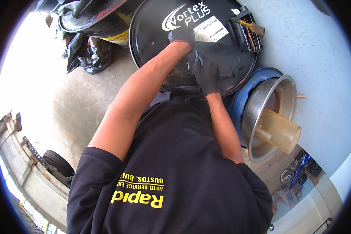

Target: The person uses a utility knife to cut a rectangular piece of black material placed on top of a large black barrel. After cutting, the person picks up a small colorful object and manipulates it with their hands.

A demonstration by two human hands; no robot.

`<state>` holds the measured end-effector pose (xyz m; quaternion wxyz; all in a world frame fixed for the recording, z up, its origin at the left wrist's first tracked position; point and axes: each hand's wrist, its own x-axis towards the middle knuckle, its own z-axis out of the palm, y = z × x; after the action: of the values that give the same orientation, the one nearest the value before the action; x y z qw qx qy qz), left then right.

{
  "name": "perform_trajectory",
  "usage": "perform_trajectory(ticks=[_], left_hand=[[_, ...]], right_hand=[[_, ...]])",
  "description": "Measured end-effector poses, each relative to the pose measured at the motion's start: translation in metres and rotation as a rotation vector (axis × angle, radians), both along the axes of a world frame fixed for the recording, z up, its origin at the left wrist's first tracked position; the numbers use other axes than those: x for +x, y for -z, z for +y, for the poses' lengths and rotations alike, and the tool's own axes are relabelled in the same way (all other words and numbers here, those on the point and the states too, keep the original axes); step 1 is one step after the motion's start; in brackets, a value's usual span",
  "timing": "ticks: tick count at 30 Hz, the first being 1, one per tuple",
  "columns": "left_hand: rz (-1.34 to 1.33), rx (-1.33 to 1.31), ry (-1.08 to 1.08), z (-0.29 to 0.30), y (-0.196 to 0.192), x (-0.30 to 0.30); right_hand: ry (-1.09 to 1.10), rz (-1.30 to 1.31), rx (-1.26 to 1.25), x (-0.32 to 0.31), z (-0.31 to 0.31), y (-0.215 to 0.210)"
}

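On the black drum lid (pixel 147 28), a dark flat sheet (pixel 224 58) lies by both gloved hands. It looks light and pliable, probably best held by its edges. The left hand (pixel 182 36) curls, the right hand (pixel 206 73) bends its fingers; I cannot tell what either pinches.

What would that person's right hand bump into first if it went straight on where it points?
Probably the dark sheet on the black drum, just ahead of the right hand. The left hand sits farther on, close to that line, though depth is hard to judge.
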<state>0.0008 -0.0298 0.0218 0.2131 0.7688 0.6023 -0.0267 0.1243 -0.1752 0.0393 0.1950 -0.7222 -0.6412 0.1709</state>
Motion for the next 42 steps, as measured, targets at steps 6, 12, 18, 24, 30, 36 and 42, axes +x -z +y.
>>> perform_trajectory(ticks=[6, 12, 18, 24, 30, 36, 42], left_hand=[[-0.008, -0.007, 0.001, -0.002, -0.008, 0.0], [-0.026, 0.004, 0.0, -0.001, -0.003, -0.001], [-0.03, 0.0, 0.001, -0.001, -0.004, -0.001], [-0.051, 0.036, 0.003, -0.002, 0.003, -0.004], [-0.042, 0.002, -0.064, -0.008, -0.016, 0.004], [-0.065, -0.02, -0.179, -0.011, -0.019, 0.009], [-0.026, -0.08, -0.083, -0.007, -0.024, 0.004]], right_hand=[[-0.012, -0.014, 0.018, -0.001, -0.003, 0.005], [0.015, -0.004, 0.042, -0.002, -0.005, 0.01], [0.011, -0.012, 0.023, -0.005, -0.004, 0.002], [-0.008, -0.023, -0.082, -0.01, 0.001, -0.001], [-0.14, -0.218, 0.01, -0.005, 0.008, 0.011], [-0.139, -0.259, 0.018, -0.009, -0.002, 0.015], [-0.121, -0.281, -0.072, -0.013, -0.014, 0.005]])
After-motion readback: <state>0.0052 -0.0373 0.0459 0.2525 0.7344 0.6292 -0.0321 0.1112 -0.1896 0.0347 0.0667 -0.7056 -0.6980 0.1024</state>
